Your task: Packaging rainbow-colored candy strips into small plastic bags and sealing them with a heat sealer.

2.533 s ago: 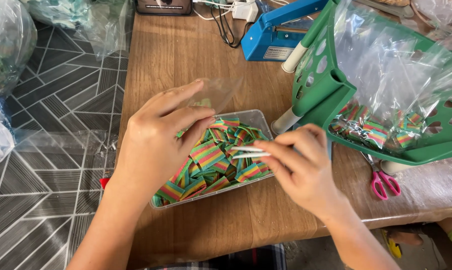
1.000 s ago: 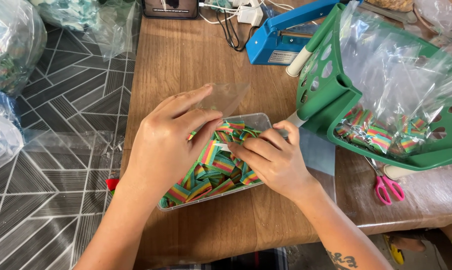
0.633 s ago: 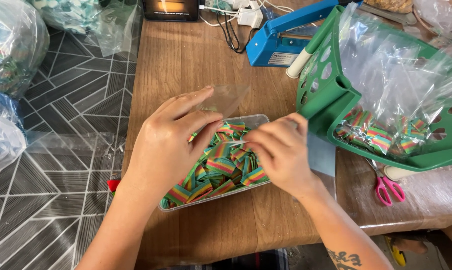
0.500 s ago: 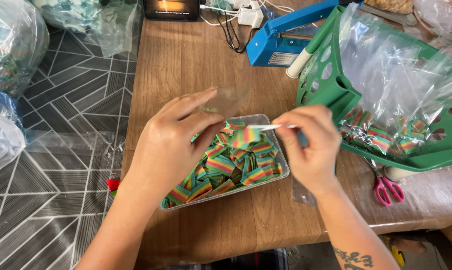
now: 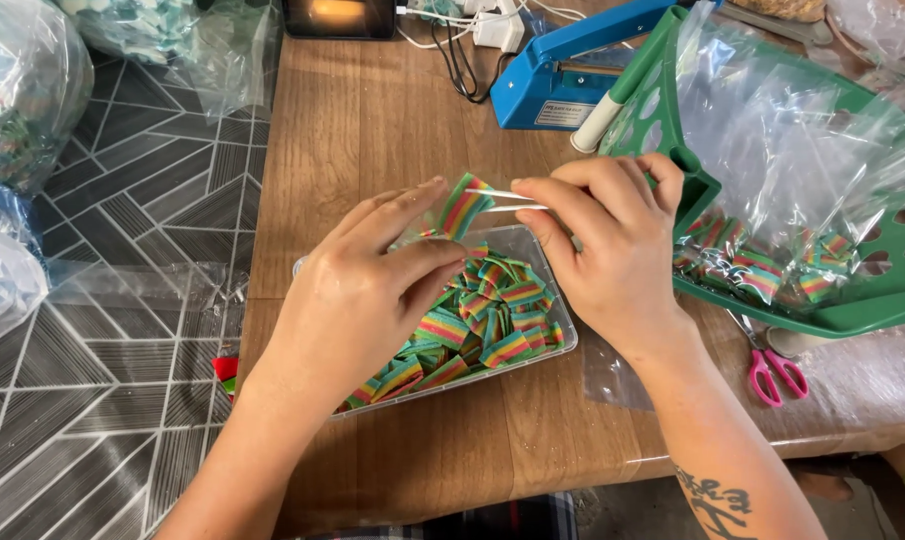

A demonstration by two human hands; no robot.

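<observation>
A clear plastic tray (image 5: 564, 322) on the wooden table holds several rainbow-striped candy strips (image 5: 492, 315). My left hand (image 5: 362, 290) is above the tray's left half and pinches a small clear plastic bag (image 5: 434, 205) open. My right hand (image 5: 602, 250) grips thin white tongs (image 5: 507, 200). The tongs hold one rainbow candy strip (image 5: 462, 207) at the mouth of the small bag, above the tray's far edge.
A green perforated basket (image 5: 672, 190) lined with a big clear bag of candy lies tipped at the right. A blue heat sealer (image 5: 552, 80) and cables sit at the back. Pink scissors (image 5: 767, 365) lie at the right edge. Filled plastic bags (image 5: 22, 90) lie on the tiled floor at the left.
My right hand dipped the tongs into the tray, picked up one candy strip and lifted it up and left to the small bag held by my left hand.
</observation>
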